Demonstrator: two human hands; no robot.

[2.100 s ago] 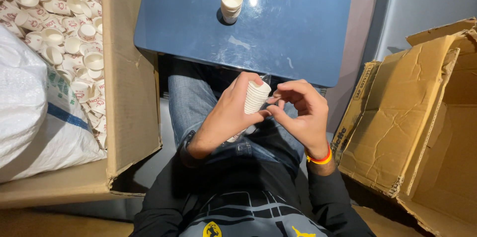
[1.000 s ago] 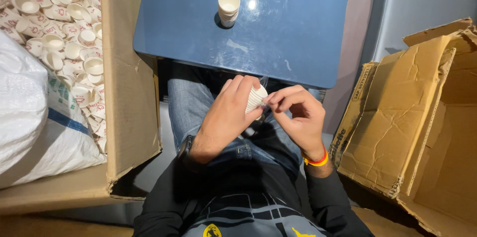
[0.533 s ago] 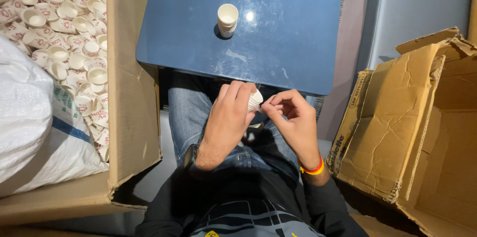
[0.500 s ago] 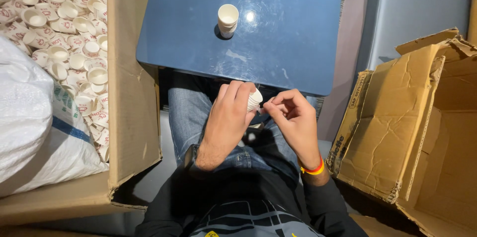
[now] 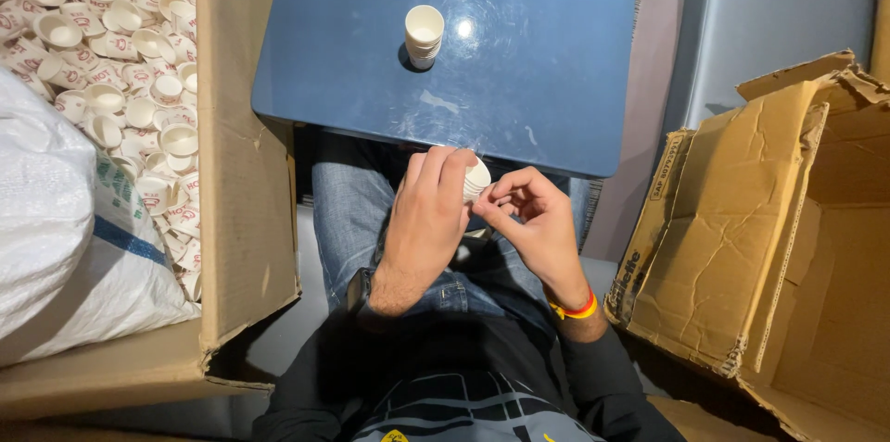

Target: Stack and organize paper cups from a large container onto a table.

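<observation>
Blue table (image 5: 519,81) mostly bare; only a short stack of paper cups (image 5: 424,34) stands near its far middle, open surface all round it. Left flank walled by a cardboard box flap (image 5: 243,173), loose cups (image 5: 120,53) and a white sack (image 5: 56,220) filling the box behind. Right flank blocked by an open carton (image 5: 769,247), seemingly bare inside. Lap space between is narrow.

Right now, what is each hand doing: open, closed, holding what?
Left hand: closed around a small stack of paper cups.
Right hand: fingertips pinching the stack's rim.
</observation>
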